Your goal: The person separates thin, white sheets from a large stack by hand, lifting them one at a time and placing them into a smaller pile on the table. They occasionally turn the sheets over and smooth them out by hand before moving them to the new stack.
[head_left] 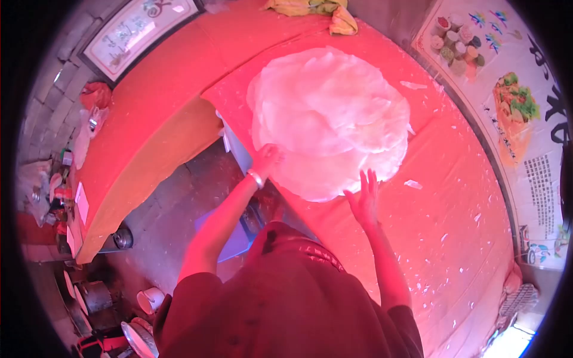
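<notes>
A wide pile of thin, pale, floppy round sheets (328,101), like flatbreads or dough wrappers, lies on the red cloth-covered table (436,238). Its top is folded and wrinkled. At the pile's near left edge is my left hand (267,161), a bracelet (256,178) on its wrist. Its fingers are curled in against the edge of a sheet, and the fingertips are hard to make out in the pink light. My right hand (364,200) is at the near right edge, fingers stretched out and apart, the tips by the sheets, holding nothing.
Pale scraps (412,184) are scattered over the cloth. A yellow cloth or bag (343,21) lies at the far edge. Another red-covered table (143,137) curves along the left. Pots (94,296) and a white bucket (150,300) stand on the floor. A printed poster (519,119) lines the right.
</notes>
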Demonstrator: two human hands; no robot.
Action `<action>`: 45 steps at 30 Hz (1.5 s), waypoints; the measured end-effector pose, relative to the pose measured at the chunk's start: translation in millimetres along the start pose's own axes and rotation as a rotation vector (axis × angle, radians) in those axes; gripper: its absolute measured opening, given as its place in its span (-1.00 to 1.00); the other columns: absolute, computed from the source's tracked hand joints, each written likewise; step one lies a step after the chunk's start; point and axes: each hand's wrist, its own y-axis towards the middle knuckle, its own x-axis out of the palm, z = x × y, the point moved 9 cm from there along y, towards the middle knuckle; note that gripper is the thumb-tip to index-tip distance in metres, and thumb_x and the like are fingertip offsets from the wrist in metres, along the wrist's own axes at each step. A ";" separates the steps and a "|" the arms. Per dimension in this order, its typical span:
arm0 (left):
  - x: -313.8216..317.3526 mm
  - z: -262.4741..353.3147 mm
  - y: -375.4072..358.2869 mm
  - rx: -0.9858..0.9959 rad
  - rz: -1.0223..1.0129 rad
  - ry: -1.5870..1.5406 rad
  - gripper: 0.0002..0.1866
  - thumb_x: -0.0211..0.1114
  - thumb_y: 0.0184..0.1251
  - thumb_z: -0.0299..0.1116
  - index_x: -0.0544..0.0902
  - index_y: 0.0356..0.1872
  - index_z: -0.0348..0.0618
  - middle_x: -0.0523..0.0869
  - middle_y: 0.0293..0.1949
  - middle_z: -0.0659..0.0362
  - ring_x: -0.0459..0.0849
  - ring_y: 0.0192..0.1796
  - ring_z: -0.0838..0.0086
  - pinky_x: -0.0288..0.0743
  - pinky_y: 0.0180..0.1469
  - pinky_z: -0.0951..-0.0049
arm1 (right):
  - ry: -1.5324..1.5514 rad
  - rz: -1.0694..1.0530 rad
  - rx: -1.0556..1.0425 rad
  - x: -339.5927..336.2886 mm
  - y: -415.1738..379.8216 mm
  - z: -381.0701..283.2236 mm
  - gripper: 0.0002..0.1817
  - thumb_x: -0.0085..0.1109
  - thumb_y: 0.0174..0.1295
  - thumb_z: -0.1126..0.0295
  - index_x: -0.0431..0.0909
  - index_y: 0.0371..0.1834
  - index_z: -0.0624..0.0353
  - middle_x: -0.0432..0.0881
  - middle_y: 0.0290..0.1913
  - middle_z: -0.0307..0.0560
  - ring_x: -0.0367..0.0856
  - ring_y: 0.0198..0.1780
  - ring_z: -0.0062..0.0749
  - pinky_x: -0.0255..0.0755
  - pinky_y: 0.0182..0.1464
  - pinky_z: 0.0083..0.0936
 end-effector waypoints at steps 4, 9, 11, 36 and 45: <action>-95.9 -9.7 24.7 -0.170 0.072 -0.074 -0.77 0.10 0.36 -0.25 0.49 -0.12 -0.18 0.64 -0.35 0.13 0.64 -0.34 0.47 0.52 -0.29 0.53 | -0.058 -0.017 0.016 46.0 115.6 -41.8 -0.16 0.25 0.08 0.12 0.06 0.37 0.17 -0.03 0.38 0.32 -0.10 0.41 0.20 -0.09 0.33 0.09; -204.2 -88.1 -1.7 -0.362 0.182 0.157 -0.80 0.07 0.36 -0.25 0.49 -0.16 -0.15 0.65 -0.41 0.12 0.63 -0.45 0.50 0.48 -0.46 0.58 | -0.221 -0.048 0.065 97.3 187.6 -43.4 -0.09 0.21 0.08 -0.01 -0.03 0.40 0.16 -0.06 0.39 0.32 -0.12 0.42 0.21 -0.13 0.34 0.10; -202.5 -93.6 -9.5 -0.384 0.118 0.171 -0.80 0.07 0.35 -0.26 0.48 -0.18 -0.17 0.65 -0.40 0.12 0.63 -0.43 0.51 0.49 -0.43 0.57 | -0.275 -0.062 0.120 108.4 211.2 -32.2 -0.05 0.16 0.08 -0.09 -0.07 0.42 0.14 -0.09 0.41 0.31 -0.15 0.43 0.20 -0.16 0.34 0.13; 129.3 19.5 181.3 -0.721 -0.380 -0.522 -0.75 0.24 0.22 -0.25 0.50 -0.19 -0.18 0.61 -0.27 0.11 0.59 -0.18 0.36 0.49 -0.11 0.31 | -0.393 0.335 -0.168 -103.6 317.0 -75.5 -0.65 0.01 -0.02 0.59 0.52 -0.09 0.16 0.62 -0.16 0.03 0.60 -0.18 -0.08 0.49 -0.16 -0.25; 122.0 4.8 171.6 -0.672 -0.221 -0.327 -0.87 0.24 0.16 -0.25 0.53 -0.35 -0.01 0.57 -0.40 0.26 0.52 -0.28 0.47 0.39 -0.19 0.37 | -0.409 0.013 0.124 58.0 197.5 12.3 -0.45 -0.06 -0.14 0.70 0.44 0.06 0.23 0.51 0.07 0.11 0.47 0.11 -0.01 0.38 0.10 -0.22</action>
